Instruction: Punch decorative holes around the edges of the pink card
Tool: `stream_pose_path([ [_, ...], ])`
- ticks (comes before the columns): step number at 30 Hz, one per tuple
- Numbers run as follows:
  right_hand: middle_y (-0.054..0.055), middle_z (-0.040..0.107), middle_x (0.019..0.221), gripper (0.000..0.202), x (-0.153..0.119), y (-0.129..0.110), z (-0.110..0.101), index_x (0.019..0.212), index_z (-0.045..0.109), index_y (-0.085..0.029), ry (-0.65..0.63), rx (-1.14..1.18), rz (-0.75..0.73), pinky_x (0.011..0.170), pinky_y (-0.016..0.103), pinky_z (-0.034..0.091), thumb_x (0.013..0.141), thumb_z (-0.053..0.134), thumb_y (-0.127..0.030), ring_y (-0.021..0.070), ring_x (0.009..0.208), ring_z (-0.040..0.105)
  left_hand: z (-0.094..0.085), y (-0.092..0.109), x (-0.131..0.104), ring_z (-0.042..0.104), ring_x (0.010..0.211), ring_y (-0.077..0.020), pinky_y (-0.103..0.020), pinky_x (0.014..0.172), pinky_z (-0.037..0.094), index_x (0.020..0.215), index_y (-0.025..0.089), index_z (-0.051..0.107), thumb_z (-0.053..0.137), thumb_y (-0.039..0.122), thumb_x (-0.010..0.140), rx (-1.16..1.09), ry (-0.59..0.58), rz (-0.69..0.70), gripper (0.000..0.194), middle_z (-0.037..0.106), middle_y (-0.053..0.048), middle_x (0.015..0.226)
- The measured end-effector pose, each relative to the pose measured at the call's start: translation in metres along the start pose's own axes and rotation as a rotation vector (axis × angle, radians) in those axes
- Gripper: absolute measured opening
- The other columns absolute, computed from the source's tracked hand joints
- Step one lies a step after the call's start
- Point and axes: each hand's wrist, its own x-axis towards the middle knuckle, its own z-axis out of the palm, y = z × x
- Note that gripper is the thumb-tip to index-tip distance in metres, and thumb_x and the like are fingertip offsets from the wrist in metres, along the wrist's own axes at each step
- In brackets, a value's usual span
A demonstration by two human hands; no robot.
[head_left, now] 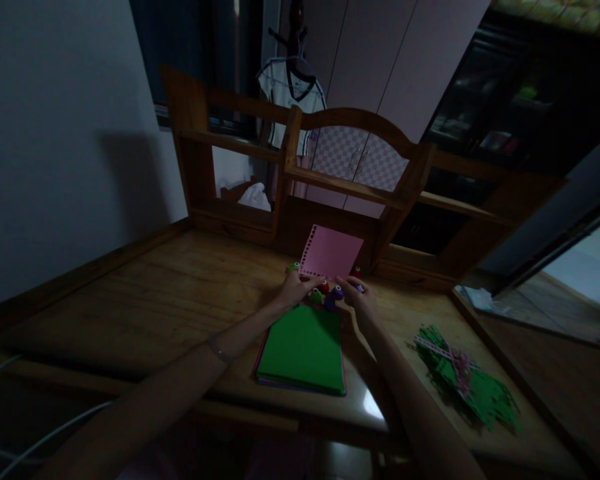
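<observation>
A pink sheet of paper (334, 252) with punched holes along its left and lower edges is held up over the desk. My left hand (296, 288) pinches its lower left edge. At the lower right edge my right hand (359, 293) is closed on the same sheet. Small toy figures with round eyes stand just below and behind it: a purple one (333, 300), a green one (317, 294) and a red one (325, 287). Nearer to me lies a stack of green sheets (303, 350), with pink and darker edges showing underneath.
On the right of the wooden desk (180, 293) lies a pile of green paper scraps (473, 387) with pink punched strips (460, 367) on top. A wooden shelf unit (350, 183) stands along the back edge. Cables (55, 427) hang at the lower left.
</observation>
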Motion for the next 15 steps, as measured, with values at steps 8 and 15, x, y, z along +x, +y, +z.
stream_pose_path([
  [8, -0.003, 0.05, 0.057, 0.035, 0.0039, 0.0075, -0.0021, 0.07, 0.065, -0.018, 0.009, 0.031, -0.017, 0.044, 0.022, 0.027, 0.061, 0.073, -0.051, 0.0085, 0.048, 0.038, -0.0026, -0.006, 0.0043, 0.06, 0.06, -0.0143, -0.023, 0.054, 0.045, 0.073, 0.011, 0.069, 0.072, 0.037, 0.065, 0.021, 0.028, 0.048, 0.027, 0.069, -0.007, 0.07],
  [15, -0.002, 0.051, 0.059, 0.036, 0.0064, 0.0108, -0.0032, 0.074, 0.065, -0.018, 0.021, 0.011, -0.021, 0.044, 0.021, 0.027, 0.062, 0.072, -0.051, 0.0087, 0.049, 0.038, -0.0022, -0.0056, 0.0051, 0.055, 0.053, -0.0114, -0.021, 0.049, 0.042, 0.078, 0.01, 0.068, 0.072, 0.038, 0.064, 0.033, 0.097, 0.044, 0.031, 0.068, -0.006, 0.071],
])
